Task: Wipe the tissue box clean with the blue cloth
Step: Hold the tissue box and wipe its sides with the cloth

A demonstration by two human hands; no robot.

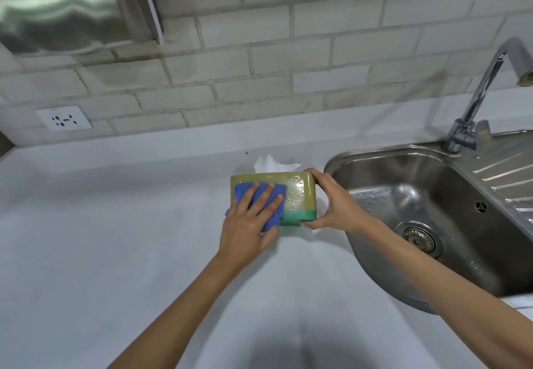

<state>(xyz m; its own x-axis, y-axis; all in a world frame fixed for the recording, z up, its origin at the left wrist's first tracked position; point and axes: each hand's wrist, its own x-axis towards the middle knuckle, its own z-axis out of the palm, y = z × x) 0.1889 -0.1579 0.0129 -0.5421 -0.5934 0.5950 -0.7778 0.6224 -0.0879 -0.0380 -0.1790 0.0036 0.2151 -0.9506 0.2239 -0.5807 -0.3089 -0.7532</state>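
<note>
The tissue box (298,195) is olive-yellow with a green band along its near edge and a glossy wrap. It is tipped on the white counter so a broad face looks at me, and a white tissue (272,163) sticks out behind it. My left hand (253,218) presses the folded blue cloth (245,192) flat against the left half of that face, fingers spread. My right hand (334,201) grips the box's right end, thumb below and fingers over the top.
A steel sink (409,210) with a drain and water drops lies just right of the box, its tap (484,91) behind it. A wall socket (65,117) sits at the left of the white tiles. A steel hood (57,7) hangs top left.
</note>
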